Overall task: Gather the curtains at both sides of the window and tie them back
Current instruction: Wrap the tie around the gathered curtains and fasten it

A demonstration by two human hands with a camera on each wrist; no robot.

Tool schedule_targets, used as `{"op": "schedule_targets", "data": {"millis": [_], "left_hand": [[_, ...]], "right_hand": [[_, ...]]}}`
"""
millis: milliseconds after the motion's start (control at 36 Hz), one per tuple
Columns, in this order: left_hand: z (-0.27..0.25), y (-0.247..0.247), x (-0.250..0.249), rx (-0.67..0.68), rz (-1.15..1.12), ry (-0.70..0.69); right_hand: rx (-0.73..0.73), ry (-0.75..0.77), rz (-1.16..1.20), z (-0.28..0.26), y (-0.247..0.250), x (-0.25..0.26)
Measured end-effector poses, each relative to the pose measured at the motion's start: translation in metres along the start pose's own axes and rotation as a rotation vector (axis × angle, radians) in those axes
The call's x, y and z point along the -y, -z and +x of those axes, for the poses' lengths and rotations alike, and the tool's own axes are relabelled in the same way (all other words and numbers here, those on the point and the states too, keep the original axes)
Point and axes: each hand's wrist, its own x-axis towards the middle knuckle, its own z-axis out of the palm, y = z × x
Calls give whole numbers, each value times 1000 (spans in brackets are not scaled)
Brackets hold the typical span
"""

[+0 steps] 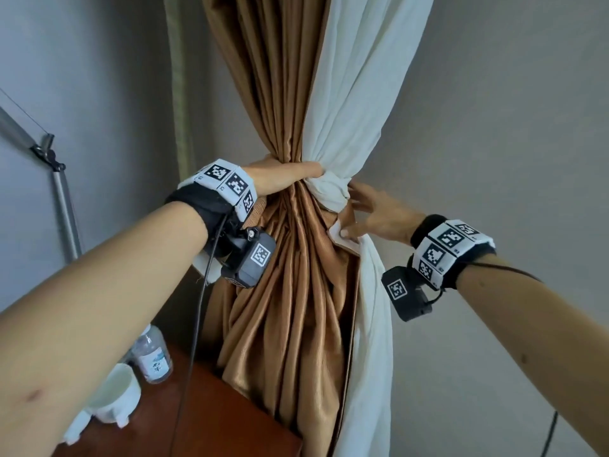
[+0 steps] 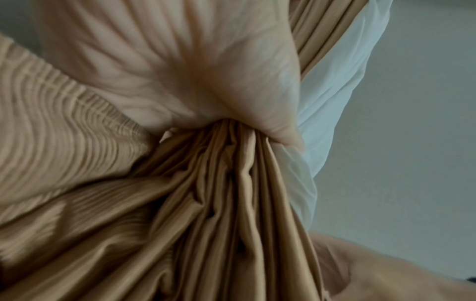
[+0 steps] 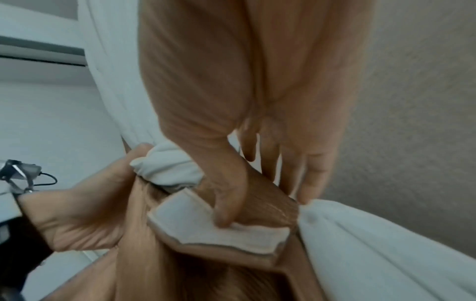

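A brown curtain (image 1: 290,77) and a white sheer curtain (image 1: 359,77) hang gathered into one bundle. My left hand (image 1: 283,179) grips the bundle at its narrow waist, fingers wrapped round the folds (image 2: 226,154). White fabric (image 1: 329,189) is bunched just right of that grip. My right hand (image 1: 352,219) holds the brown tie-back strap (image 3: 273,203) below the bunch. Its thumb (image 3: 226,211) presses the strap's white fastening patch (image 3: 195,226), and its straight fingers (image 3: 311,179) lie behind the strap, against the sheer. How the strap runs behind the bundle is hidden.
A dark wooden table (image 1: 230,410) stands at the lower left with a water bottle (image 1: 153,354) and a white cup (image 1: 115,394) on it. A metal stand pole (image 1: 64,206) rises at the far left. Plain wall (image 1: 494,127) fills the right side.
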Motion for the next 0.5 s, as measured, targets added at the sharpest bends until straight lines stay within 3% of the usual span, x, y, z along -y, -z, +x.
{"op": "schedule_targets", "data": {"millis": [111,278,389,500], "left_hand": [[-12,-2,-4,10,-7,9],[-18,-2,-11,-21,43,76],[-35,-5,-29,-65,8,168],[-17,-12,-20,-128,-52,269]], "right_hand": [[-83,-8,-54,5,-12,-3],[-409,-29,-202,10,-31,5],[-382,42,-357,2,-39,12],[-238,-53,-230,-9,-44,21]]}}
